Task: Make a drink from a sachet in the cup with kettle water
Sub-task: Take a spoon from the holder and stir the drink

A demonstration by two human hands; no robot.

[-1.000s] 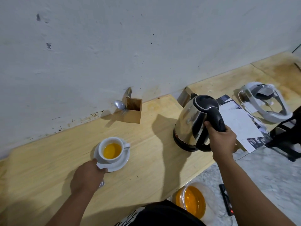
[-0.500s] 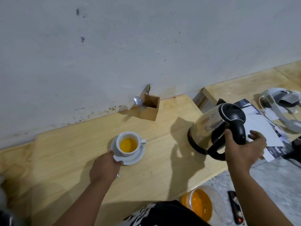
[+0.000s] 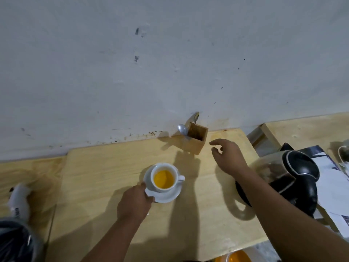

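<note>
A white cup (image 3: 175,181) holding orange liquid stands on a white saucer (image 3: 167,197) in the middle of the wooden table (image 3: 105,173). My left hand (image 3: 135,202) grips the saucer's near left rim. My right hand (image 3: 227,155) hovers with spread fingers and holds nothing, just right of a small wooden box (image 3: 198,142) at the wall. Two spoons (image 3: 182,129) stick out of that box. The steel kettle with black lid and handle (image 3: 294,167) stands at the right, partly behind my right forearm. No sachet is visible.
Printed papers (image 3: 334,188) lie right of the kettle. A white object (image 3: 18,197) and a dark container (image 3: 17,241) sit at the far left. An orange bowl (image 3: 238,257) shows below the table's front edge. The wall runs close behind.
My right hand has let go of the kettle handle and moved left toward the wooden box. The kettle now stands on the table. My left hand stays on the saucer.
</note>
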